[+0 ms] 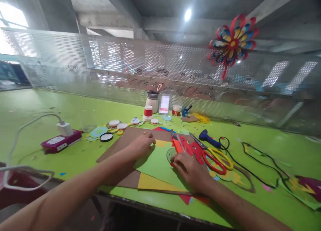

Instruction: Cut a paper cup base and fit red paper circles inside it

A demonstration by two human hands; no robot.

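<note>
A sheet of light green paper [157, 165] lies over yellow paper [159, 183] and brown cardboard [122, 142] in front of me. My left hand [142, 146] rests at the sheet's left side, fingers bent and closed on its edge. On the right, the fingers of my right hand [192, 170] close at the rim of a clear round disc [171, 154]; the fingertips are partly hidden. Just beyond that hand are red cut paper [192, 147] and an orange strip-like piece [177, 145]. Red-handled scissors [214, 163] and yellow-handled scissors [223, 158] lie to its right.
A blue glue gun [209, 139] with a black cord sits at right. Beyond the cardboard stand a bottle [152, 100], a red-and-white jar [147, 113], several lids and a phone [165, 104]. A purple power strip [61, 142] lies left. A mesh partition [120, 67] backs the green table [75, 170].
</note>
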